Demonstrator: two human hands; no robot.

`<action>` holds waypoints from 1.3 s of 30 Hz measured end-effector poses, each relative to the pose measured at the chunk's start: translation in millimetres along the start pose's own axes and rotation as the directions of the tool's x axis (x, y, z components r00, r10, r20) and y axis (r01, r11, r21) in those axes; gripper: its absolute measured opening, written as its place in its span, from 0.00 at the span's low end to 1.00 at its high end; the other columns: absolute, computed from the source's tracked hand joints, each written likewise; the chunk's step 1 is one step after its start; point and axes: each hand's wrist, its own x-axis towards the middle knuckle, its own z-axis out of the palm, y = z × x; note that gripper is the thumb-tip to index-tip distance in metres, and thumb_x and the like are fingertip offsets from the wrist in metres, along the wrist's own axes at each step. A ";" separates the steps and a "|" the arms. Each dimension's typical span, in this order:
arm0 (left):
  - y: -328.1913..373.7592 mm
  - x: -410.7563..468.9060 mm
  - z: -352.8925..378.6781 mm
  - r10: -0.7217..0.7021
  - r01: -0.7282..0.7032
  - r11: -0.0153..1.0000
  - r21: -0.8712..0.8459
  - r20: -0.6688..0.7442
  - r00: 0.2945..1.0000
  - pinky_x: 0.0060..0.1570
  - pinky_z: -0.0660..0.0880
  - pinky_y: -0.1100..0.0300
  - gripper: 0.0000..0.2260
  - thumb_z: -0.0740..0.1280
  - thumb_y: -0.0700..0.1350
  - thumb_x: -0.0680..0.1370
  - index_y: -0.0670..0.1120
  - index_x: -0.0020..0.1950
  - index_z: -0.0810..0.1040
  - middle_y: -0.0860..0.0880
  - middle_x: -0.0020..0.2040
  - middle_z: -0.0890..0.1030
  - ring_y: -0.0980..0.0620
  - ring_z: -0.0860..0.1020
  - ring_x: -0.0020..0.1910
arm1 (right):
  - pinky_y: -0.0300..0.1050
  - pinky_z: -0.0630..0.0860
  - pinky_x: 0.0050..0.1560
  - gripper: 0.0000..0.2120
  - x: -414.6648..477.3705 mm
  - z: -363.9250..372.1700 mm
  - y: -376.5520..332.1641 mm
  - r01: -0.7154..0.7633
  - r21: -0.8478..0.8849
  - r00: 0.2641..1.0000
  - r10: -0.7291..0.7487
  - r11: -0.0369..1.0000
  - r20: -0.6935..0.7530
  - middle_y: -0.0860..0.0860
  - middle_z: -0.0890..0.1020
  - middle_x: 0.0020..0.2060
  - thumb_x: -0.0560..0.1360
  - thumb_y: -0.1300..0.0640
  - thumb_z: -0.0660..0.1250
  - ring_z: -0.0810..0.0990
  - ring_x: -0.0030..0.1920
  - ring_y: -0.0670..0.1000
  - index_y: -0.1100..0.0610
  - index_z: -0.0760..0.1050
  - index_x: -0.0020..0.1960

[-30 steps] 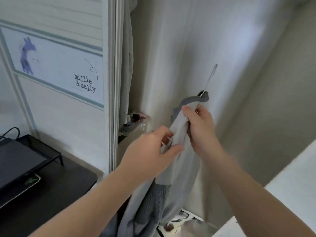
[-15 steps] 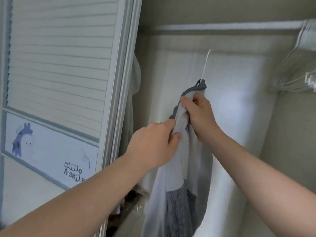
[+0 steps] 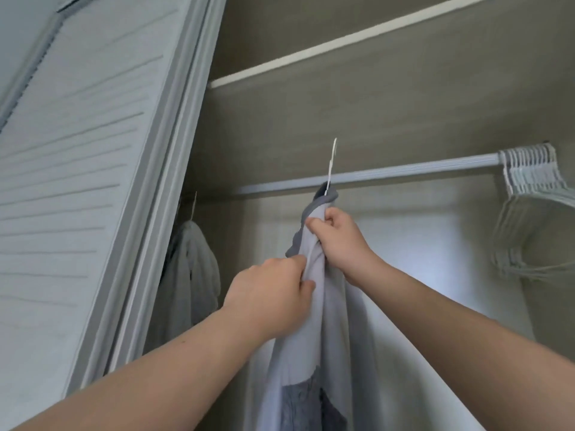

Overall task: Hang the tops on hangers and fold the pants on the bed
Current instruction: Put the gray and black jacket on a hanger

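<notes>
A pale grey top (image 3: 314,343) with a darker grey collar hangs from a white hanger whose hook (image 3: 331,164) rises in front of the closet rod (image 3: 404,174). My right hand (image 3: 337,241) grips the top's shoulder just below the collar. My left hand (image 3: 273,293) pinches the fabric lower down on the left side. The hook's tip stands slightly above the rod; whether it touches the rod cannot be told. The hanger's body is hidden inside the garment.
Another pale garment (image 3: 191,275) hangs at the closet's far left. Several empty white hangers (image 3: 535,194) bunch at the rod's right end. A louvred door (image 3: 77,169) stands at left, and a shelf edge (image 3: 311,54) runs above the rod.
Both hands have lifted the top on its hanger upward, from low in the closet to rod height. The view has tilted up, so the rod and shelf now show.
</notes>
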 end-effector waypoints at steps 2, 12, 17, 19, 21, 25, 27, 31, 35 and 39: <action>0.2 22.0 2.7 -0.012 0.012 1.000 0.005 -0.017 1.000 0.41 0.72 0.52 0.12 0.58 0.56 0.81 0.51 0.41 0.65 0.51 0.40 0.73 0.43 0.78 0.44 | 0.57 0.76 0.47 0.08 19.9 -3.5 4.3 -0.001 0.001 1.000 0.001 1.000 -0.006 0.58 0.74 0.37 0.78 0.60 0.64 0.75 0.41 0.54 0.59 0.68 0.42; 3.0 59.7 24.1 -0.028 0.028 0.999 0.027 0.009 1.000 0.44 0.75 0.51 0.13 0.58 0.56 0.81 0.52 0.40 0.66 0.50 0.42 0.75 0.42 0.78 0.45 | 0.41 0.65 0.31 0.19 58.8 -6.5 48.8 -0.100 0.034 0.994 0.099 0.994 0.038 0.51 0.64 0.24 0.76 0.64 0.61 0.65 0.26 0.50 0.54 0.60 0.30; 3.3 51.9 33.9 -0.028 0.028 0.999 0.025 -0.015 1.000 0.47 0.78 0.48 0.10 0.58 0.56 0.82 0.52 0.45 0.69 0.49 0.42 0.77 0.44 0.79 0.43 | 0.40 0.65 0.27 0.18 55.6 -2.6 62.4 -0.110 0.056 0.994 0.109 0.992 0.032 0.50 0.67 0.22 0.78 0.58 0.63 0.68 0.25 0.52 0.53 0.62 0.30; 2.5 46.5 37.3 -0.043 0.044 0.999 0.029 -0.020 0.999 0.48 0.78 0.48 0.09 0.58 0.56 0.81 0.52 0.49 0.70 0.49 0.45 0.79 0.44 0.79 0.45 | 0.39 0.66 0.26 0.18 50.9 -1.3 61.0 -0.108 0.037 0.994 0.107 0.993 0.031 0.51 0.69 0.27 0.77 0.51 0.66 0.70 0.26 0.52 0.52 0.62 0.34; 2.0 40.5 39.2 -0.063 0.063 0.997 0.040 0.004 0.998 0.50 0.78 0.47 0.10 0.60 0.56 0.80 0.51 0.54 0.70 0.48 0.49 0.80 0.43 0.79 0.48 | 0.38 0.67 0.24 0.19 41.1 -2.1 55.6 -0.095 -0.007 0.992 0.095 0.995 0.087 0.51 0.70 0.32 0.75 0.45 0.69 0.73 0.29 0.52 0.52 0.62 0.39; 2.6 27.1 42.3 -0.097 0.090 0.994 0.065 0.107 0.990 0.47 0.76 0.51 0.17 0.63 0.55 0.77 0.50 0.62 0.66 0.48 0.53 0.79 0.42 0.79 0.51 | 0.46 0.77 0.25 0.25 8.7 -4.8 44.4 -0.011 -0.334 0.975 0.085 0.943 0.206 0.56 0.78 0.43 0.72 0.42 0.70 0.83 0.32 0.58 0.57 0.62 0.54; 2.7 18.0 47.6 -0.104 0.088 0.991 0.101 0.172 0.980 0.45 0.74 0.51 0.18 0.64 0.54 0.76 0.50 0.62 0.65 0.48 0.53 0.78 0.42 0.79 0.51 | 0.50 0.78 0.36 0.23 -2.4 -5.7 45.2 0.103 -0.509 0.983 -0.010 0.855 0.182 0.56 0.78 0.45 0.74 0.44 0.67 0.82 0.39 0.59 0.56 0.61 0.56; -1.1 -0.3 60.3 -0.159 0.107 0.977 0.182 0.296 0.942 0.43 0.69 0.52 0.16 0.65 0.52 0.74 0.50 0.58 0.64 0.47 0.52 0.77 0.40 0.78 0.51 | 0.48 0.69 0.33 0.13 -10.2 0.7 50.4 0.222 -0.519 0.970 -0.134 0.826 0.202 0.54 0.76 0.41 0.77 0.51 0.63 0.76 0.39 0.55 0.55 0.60 0.52; -16.8 -7.5 64.8 -0.248 0.159 0.951 0.267 0.346 0.905 0.43 0.68 0.52 0.14 0.65 0.51 0.75 0.50 0.54 0.63 0.50 0.44 0.71 0.42 0.77 0.49 | 0.51 0.77 0.39 0.07 -4.1 20.7 60.4 0.250 -0.415 0.955 -0.152 0.875 0.255 0.55 0.79 0.43 0.79 0.53 0.61 0.79 0.41 0.54 0.54 0.63 0.52; -39.1 -8.5 64.4 -0.338 0.225 0.921 0.317 0.364 0.868 0.42 0.76 0.51 0.18 0.66 0.49 0.75 0.50 0.61 0.64 0.51 0.45 0.73 0.47 0.78 0.47 | 0.43 0.74 0.34 0.07 12.9 50.4 74.7 0.249 -0.352 0.951 -0.159 0.902 0.265 0.53 0.79 0.48 0.80 0.52 0.61 0.78 0.40 0.49 0.52 0.66 0.56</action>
